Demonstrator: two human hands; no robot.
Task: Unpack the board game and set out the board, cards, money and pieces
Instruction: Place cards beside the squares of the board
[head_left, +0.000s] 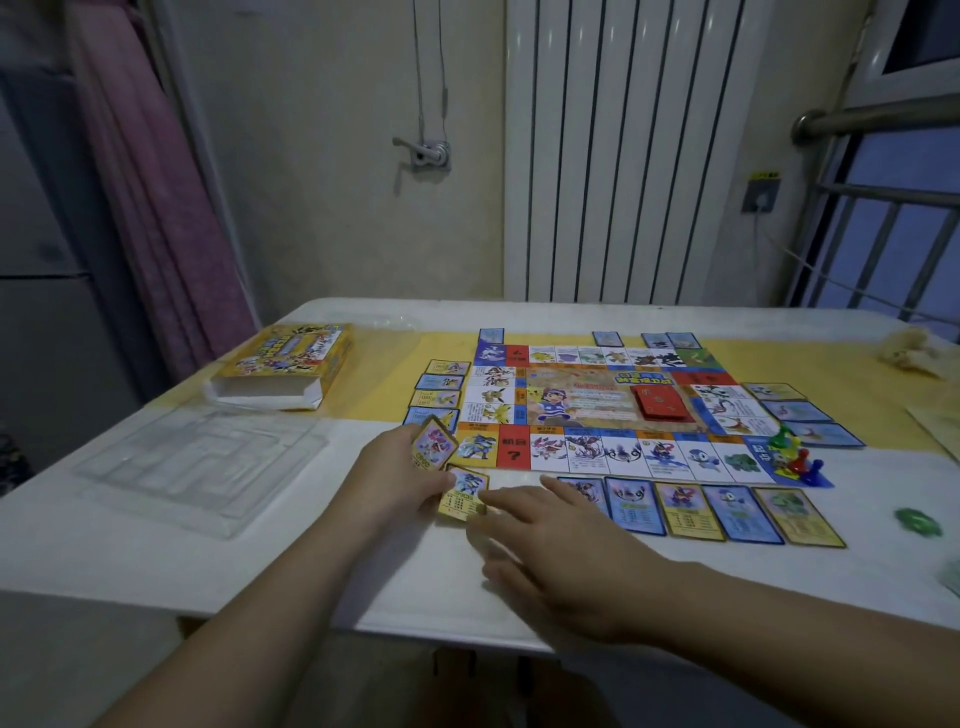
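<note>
The board lies on the table, right of frame centre. Adjoining it: a lower card row, a left card column, upper cards and right cards. A card stack lies on the board's centre; pawns stand at its lower right corner. The box lies at left, with the tray below it. At the lower left corner, the left hand holds a card.
</note>
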